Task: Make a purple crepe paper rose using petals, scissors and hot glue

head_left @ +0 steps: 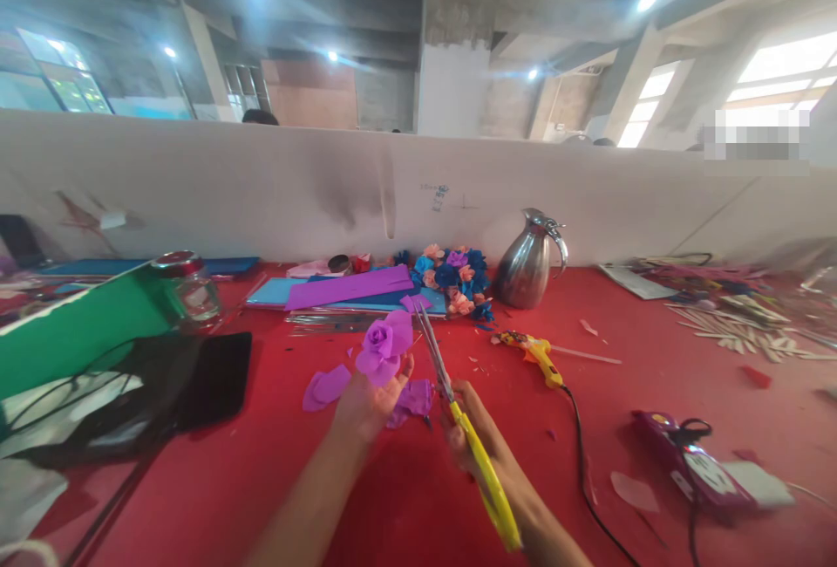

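My left hand [374,401] holds a purple paper flower [383,347] up over the red table, its fingers closed round the underside. In my right hand [472,429] are scissors with yellow handles [482,471], their metal blades pointing up and away, just right of the flower. A small purple paper piece [416,303] shows at the blade tips; whether it touches them I cannot tell. Purple petals [327,387] lie left of my left hand, and crumpled purple paper [413,399] lies between the hands.
Behind are purple paper strips [357,288], a pile of paper flowers [458,275] and a steel jug [527,262]. To the right lie a yellow glue gun [540,358] with its cord and a power strip [693,462]. A glass jar [194,292] and black tablet [215,379] sit left.
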### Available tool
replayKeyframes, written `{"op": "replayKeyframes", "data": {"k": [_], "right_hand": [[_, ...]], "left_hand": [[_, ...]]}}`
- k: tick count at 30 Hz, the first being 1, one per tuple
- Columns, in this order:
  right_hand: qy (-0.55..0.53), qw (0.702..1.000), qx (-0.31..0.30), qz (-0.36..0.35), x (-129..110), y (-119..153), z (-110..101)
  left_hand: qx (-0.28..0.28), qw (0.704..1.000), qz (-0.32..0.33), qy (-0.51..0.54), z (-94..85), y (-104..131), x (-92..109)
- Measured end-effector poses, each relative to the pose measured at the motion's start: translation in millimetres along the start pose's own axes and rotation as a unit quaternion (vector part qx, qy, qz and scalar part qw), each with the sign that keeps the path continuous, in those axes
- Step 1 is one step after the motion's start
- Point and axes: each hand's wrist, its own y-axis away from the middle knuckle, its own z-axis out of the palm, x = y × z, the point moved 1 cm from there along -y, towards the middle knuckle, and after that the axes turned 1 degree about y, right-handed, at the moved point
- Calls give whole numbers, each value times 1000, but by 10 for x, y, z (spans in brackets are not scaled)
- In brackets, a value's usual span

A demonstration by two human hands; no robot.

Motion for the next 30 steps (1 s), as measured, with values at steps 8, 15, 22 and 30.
{"op": "replayKeyframes", "data": {"k": [8, 15, 22, 30], "right_hand": [[21, 999, 26, -9, 63, 5, 11], [27, 999, 27, -5, 59, -22, 43], [37, 999, -24, -2, -78, -67, 58], [39, 999, -30, 0, -25, -47, 7]], "left_hand": [[-30, 998, -3, -57, 71, 46, -8], [-26, 999, -13, -43, 18, 17, -7], [-63, 997, -11, -40, -9, 3, -13], [-17, 1000, -18, -20, 69, 52, 7]]}}
